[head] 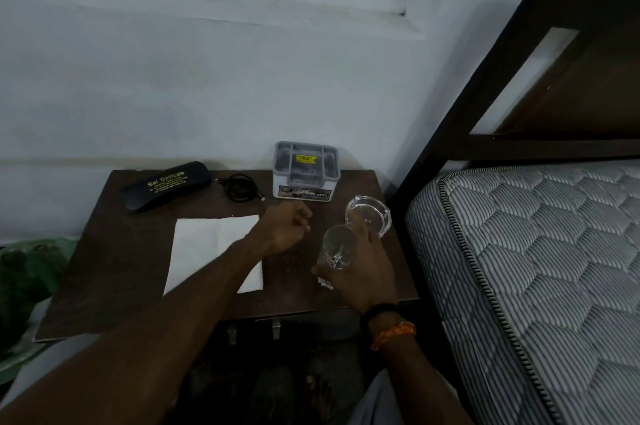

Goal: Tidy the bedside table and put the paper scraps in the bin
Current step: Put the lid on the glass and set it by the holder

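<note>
Apparently clearing space, the right hand (360, 272) grips a clear glass (337, 249) just above the table (114, 272), a crumpled paper scrap (325, 283) beneath it, while the left hand (289, 227) hovers loosely curled, holding nothing visible.

Black spectacle case (166, 186), striped mattress (540, 251)

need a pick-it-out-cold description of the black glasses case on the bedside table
Start at the dark wooden bedside table standing against the pale wall, left of the bed. The glasses case lies at its back left corner, left of a coiled black cable and behind a white paper sheet. It is the only long, rounded black shell, and its lid carries gold lettering.
</note>
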